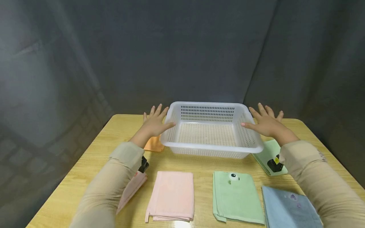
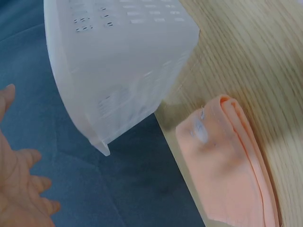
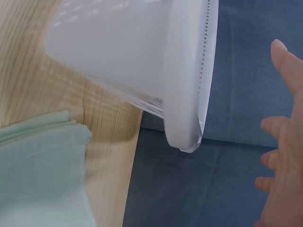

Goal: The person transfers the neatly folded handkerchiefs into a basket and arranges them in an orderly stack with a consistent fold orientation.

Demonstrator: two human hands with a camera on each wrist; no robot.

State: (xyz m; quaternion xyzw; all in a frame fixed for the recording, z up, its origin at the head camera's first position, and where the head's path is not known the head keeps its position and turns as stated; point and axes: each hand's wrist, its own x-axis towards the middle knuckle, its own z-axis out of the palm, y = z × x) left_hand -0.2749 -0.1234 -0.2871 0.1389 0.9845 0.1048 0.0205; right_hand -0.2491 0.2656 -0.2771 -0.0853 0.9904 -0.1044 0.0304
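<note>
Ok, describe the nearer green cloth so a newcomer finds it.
Start from the white basket on the wooden table. Nearer the camera, one green cloth lies folded between a pink cloth and a blue cloth. The other green cloth has a black patch; this one shows a white eye.

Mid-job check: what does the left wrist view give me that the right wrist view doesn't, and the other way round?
Only the left wrist view shows the folded orange cloth, with a pale mark on it, and the left hand. Only the right wrist view shows the green cloth, also folded, and the right hand. Both show part of the white basket, the wooden table and the dark curtain.
</note>
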